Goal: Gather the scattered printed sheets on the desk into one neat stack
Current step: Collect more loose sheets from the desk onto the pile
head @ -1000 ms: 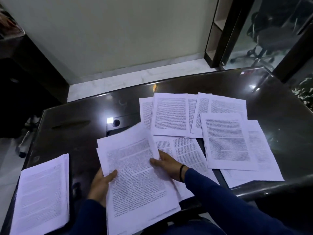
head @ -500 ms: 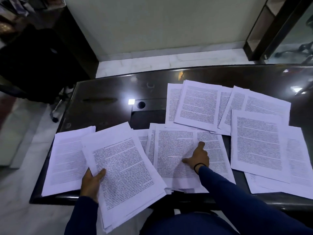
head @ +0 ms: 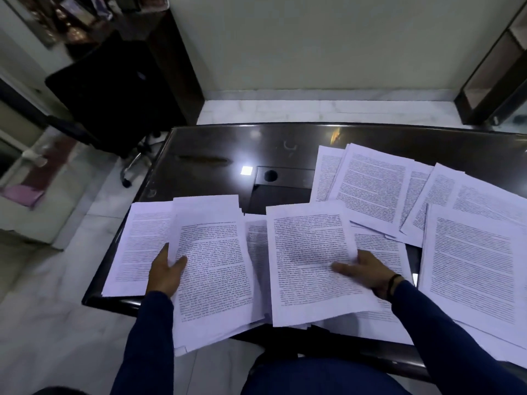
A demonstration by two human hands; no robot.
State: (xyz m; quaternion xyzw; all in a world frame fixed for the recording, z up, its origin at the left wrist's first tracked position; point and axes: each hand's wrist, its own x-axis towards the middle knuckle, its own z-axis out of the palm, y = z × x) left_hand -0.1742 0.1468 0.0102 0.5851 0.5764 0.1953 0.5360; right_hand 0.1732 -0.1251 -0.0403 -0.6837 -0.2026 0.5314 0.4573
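Fingers of the left hand curl round a bundle of sheets, thumb on top, near edge overhanging the desk. Right hand lies on a second bundle, fingers blurred; grip cannot be told. A stack sits at the left edge. Loose sheets overlap across the right, far and near.

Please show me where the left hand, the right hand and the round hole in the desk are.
left hand [head: 164,276]: head view, back of the hand.
right hand [head: 362,269]: head view, back of the hand.
round hole [head: 270,175]: head view, its dark middle.
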